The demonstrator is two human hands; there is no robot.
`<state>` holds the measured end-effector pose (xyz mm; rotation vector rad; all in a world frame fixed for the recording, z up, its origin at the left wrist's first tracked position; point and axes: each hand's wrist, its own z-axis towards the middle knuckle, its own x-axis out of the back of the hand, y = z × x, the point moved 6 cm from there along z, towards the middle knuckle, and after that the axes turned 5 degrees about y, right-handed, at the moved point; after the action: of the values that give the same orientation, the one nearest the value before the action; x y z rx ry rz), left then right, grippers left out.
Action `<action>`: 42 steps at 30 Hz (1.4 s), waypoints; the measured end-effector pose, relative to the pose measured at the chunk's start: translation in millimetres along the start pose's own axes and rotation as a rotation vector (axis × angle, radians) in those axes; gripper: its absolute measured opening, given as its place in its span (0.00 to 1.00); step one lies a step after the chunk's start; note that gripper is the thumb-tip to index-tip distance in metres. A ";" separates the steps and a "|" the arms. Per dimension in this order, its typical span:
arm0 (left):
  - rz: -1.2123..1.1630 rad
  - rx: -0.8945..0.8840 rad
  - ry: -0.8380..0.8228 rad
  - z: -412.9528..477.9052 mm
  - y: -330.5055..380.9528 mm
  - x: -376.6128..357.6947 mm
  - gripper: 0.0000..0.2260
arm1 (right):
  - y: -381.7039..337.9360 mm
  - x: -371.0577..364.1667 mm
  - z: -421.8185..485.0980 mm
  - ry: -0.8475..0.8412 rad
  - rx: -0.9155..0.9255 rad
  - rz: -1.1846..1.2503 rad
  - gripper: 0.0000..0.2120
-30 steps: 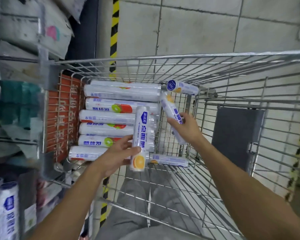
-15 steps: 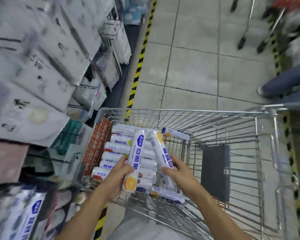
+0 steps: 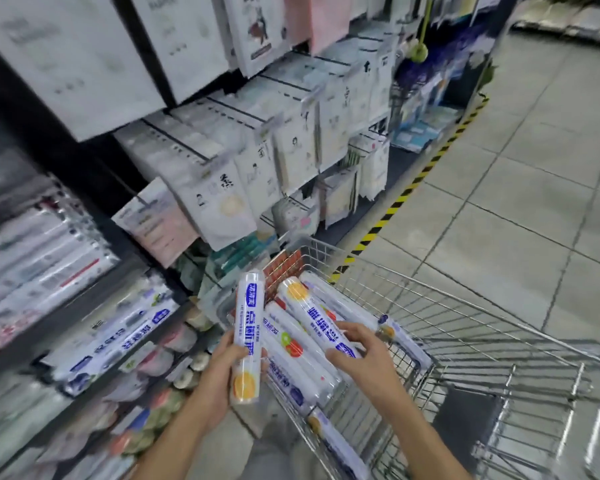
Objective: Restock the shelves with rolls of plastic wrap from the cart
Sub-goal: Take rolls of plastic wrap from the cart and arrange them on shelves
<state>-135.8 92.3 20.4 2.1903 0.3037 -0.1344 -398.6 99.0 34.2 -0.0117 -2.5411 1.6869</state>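
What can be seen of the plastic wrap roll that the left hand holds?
The roll is a white cylinder in glossy clear film, with blue characters along its length, a blue badge near the top and an orange slice near the bottom. It stands nearly upright at the left side of the cart. The left hand grips its lower half. The right hand holds another roll beside it.

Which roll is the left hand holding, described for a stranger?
Find the wire cart at lower right. At its left edge the left hand grips one roll. It alone stands nearly upright, orange slice at the bottom.
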 end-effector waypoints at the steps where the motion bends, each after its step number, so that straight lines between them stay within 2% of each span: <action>1: -0.011 -0.024 0.032 -11.7 1.1 7.9 0.25 | -4.6 -4.4 -2.8 -0.025 0.023 -0.015 0.20; 8: -0.167 -0.167 0.247 -77.4 -1.9 75.0 0.19 | -26.4 -57.9 -8.7 -0.113 0.090 -0.007 0.25; 14: -0.285 -0.264 0.417 -151.4 -12.7 149.1 0.16 | -57.9 -152.1 -35.8 -0.315 0.149 -0.049 0.28; 16: -0.322 -0.286 0.482 -180.3 -21.2 179.0 0.15 | -62.2 -196.6 -52.5 -0.412 0.146 -0.056 0.26; 18: -0.387 -0.300 0.538 -212.8 -31.0 209.1 0.20 | -63.8 -244.5 -73.5 -0.489 0.140 -0.068 0.19; 20: -0.433 -0.316 0.598 -248.8 -45.0 242.8 0.23 | -63.6 -293.6 -105.4 -0.593 0.135 -0.068 0.12; 21: -0.447 -0.327 0.616 -266.5 -51.8 258.7 0.23 | -63.8 -317.2 -125.1 -0.654 0.135 -0.060 0.12; 26: -0.504 -0.400 0.691 -364.5 -80.7 334.4 0.31 | -54.3 -426.3 -227.6 -0.849 0.113 -0.081 0.24; 28: -0.541 -0.444 0.713 -400.9 -92.6 361.5 0.25 | -48.9 -467.5 -271.1 -0.913 0.124 -0.122 0.28; 31: -0.571 -0.485 0.785 -455.0 -114.3 403.6 0.20 | -42.8 -522.4 -341.4 -1.032 0.182 -0.122 0.21; 32: -0.581 -0.496 0.802 -473.3 -121.8 417.0 0.20 | -38.7 -538.5 -363.4 -1.063 0.186 -0.134 0.22; 35: -0.591 -0.503 0.857 -527.1 -143.7 453.6 0.23 | -23.5 -586.0 -426.9 -1.165 0.186 -0.201 0.26; 38: -0.614 -0.509 0.941 -572.0 -160.0 485.2 0.28 | -9.4 -624.7 -483.3 -1.246 0.132 -0.252 0.19; 42: -0.659 -0.559 0.987 -616.0 -172.9 522.9 0.32 | -1.1 -671.0 -551.8 -1.403 0.155 -0.284 0.13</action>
<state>314.0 774.2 145.1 1.3774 1.4142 0.6210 314.0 567.7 199.6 2.0662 -2.7465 2.0980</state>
